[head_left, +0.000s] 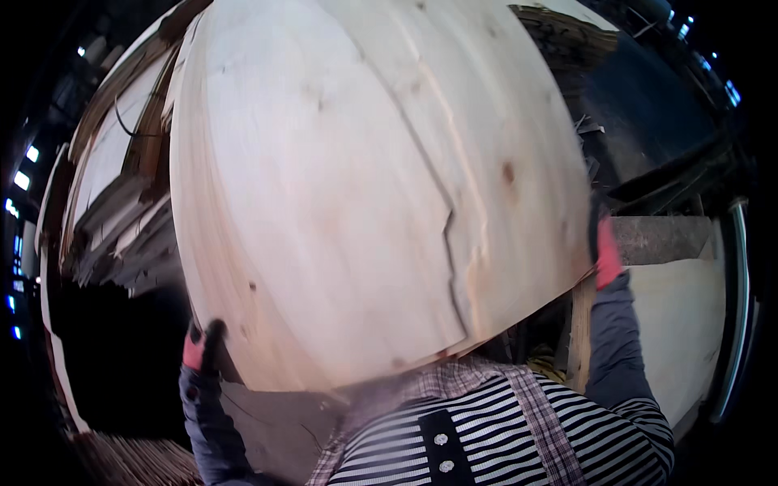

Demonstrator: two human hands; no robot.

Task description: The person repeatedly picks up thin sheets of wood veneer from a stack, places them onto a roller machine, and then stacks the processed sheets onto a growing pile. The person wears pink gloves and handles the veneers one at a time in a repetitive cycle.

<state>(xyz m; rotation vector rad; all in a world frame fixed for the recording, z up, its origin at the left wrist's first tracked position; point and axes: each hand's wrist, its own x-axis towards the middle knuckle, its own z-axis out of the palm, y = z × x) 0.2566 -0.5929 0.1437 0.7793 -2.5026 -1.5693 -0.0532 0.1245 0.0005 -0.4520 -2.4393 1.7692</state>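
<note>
Large thin wood sheet (pixel 356 186) held up close, filling most of view. Left hand (pixel 198 344) gripping lower left edge, right hand (pixel 606 251) clamped on right edge, both gloved. Long crack running down sheet's right half. Best kept evenly supported, no twisting, or crack likely spreads. Fingers mostly hidden behind sheet. Stacked sheets (pixel 121 202) far left dim; right background dark, hard to read.
</note>
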